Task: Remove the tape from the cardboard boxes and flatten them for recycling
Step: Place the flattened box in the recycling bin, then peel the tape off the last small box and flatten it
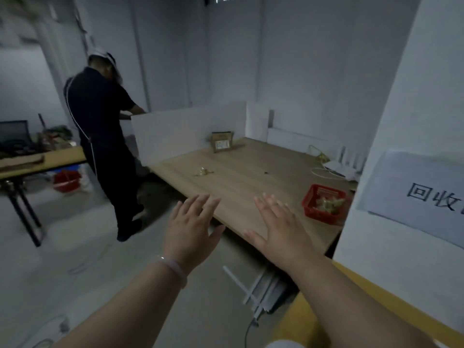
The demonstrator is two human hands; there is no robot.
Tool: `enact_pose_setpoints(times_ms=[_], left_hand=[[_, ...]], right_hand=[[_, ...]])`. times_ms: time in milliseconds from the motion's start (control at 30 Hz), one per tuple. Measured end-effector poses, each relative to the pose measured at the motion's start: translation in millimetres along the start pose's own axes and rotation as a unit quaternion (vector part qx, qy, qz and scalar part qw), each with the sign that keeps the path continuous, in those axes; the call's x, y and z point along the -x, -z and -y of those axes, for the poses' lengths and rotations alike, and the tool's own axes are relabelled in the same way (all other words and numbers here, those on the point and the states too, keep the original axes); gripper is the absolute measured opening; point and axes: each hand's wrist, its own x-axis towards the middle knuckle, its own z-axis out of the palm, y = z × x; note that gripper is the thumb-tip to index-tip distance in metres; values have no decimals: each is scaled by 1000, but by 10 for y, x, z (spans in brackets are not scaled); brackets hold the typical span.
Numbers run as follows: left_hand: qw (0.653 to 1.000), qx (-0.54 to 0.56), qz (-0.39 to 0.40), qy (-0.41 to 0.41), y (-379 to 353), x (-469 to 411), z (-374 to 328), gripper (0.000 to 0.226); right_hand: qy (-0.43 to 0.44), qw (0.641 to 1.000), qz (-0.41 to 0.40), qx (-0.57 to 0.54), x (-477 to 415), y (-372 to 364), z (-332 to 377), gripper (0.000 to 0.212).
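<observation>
My left hand (192, 228) and my right hand (278, 228) are held out in front of me, backs up, fingers spread, holding nothing. They hover at the near corner of a wooden table (251, 177). A small cardboard box (221, 144) with a label stands at the table's far side against a white partition (185, 129). A crumpled wad of clear tape (203, 172) lies on the table between the box and my hands.
A red basket (322, 204) with crumpled tape sits at the table's right edge. A white panel (411, 159) with a paper sign stands on the right. A person in dark clothes (105, 136) stands left of the table. Another table (37, 159) is further left.
</observation>
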Motion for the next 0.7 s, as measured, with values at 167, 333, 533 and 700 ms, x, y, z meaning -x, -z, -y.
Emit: enact_pose_setpoints(times_ms=[167, 333, 533, 700], left_hand=[[999, -15, -35, 14, 294, -249, 938, 64], [999, -30, -32, 14, 274, -525, 1731, 65], [999, -31, -32, 9, -53, -1070, 2288, 63], [999, -34, -27, -5, -501, -1692, 2655, 64]], right_hand=[[6, 999, -45, -15, -683, -294, 854, 80], [-4, 998, -63, -13, -1282, -575, 1255, 81], [-1, 998, -66, 5, -1964, -897, 1345, 79], [-18, 999, -49, -8, -2622, -1304, 1220, 77]])
